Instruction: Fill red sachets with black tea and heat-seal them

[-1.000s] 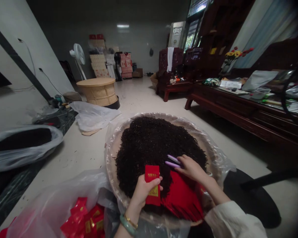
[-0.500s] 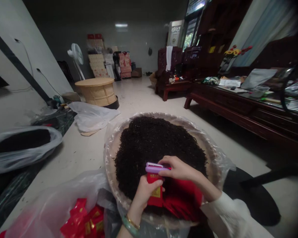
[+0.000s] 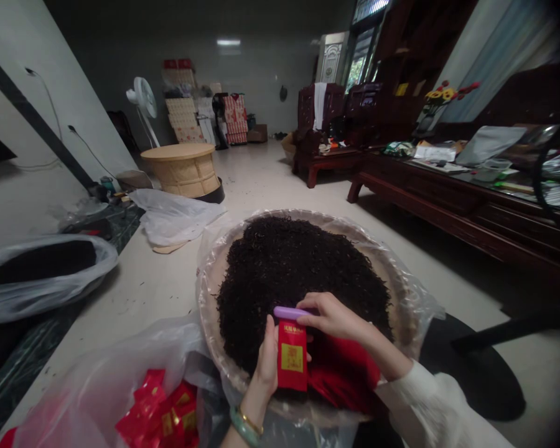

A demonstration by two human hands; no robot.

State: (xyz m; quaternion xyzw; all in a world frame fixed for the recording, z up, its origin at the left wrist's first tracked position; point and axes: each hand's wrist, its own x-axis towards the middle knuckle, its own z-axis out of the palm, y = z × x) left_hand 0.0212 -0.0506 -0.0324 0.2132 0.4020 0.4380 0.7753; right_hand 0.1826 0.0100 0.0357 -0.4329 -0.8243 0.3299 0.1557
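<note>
My left hand [image 3: 267, 361] holds a small red packet [image 3: 292, 377] upright, thumb along its left edge and fingertips showing behind its right edge. Yellow print marks the packet's front. Across its top lies a slim purple bag sealer [image 3: 285, 312], gripped from the right by my right hand [image 3: 327, 314]. The sealer's jaws look closed over the packet's top edge. Below both hands is a broad round basket [image 3: 206, 298], lined with clear plastic and heaped with dark, tea-like leaves [image 3: 298, 261]. More red packets [image 3: 343, 376] lie under my right forearm at the basket's near side.
At lower left, a clear plastic bag [image 3: 88, 367] holds several red packets [image 3: 161, 414]. Another bag of dark leaves [image 3: 42, 264] stands at left. A low wooden table [image 3: 448, 202] runs along the right. Farther back are a drum-shaped wicker stand [image 3: 184, 171] and a white fan [image 3: 144, 98].
The sealer's jaws have come together on the packet's top. My left thumb has moved off the packet's front to its left edge, uncovering the yellow print.
</note>
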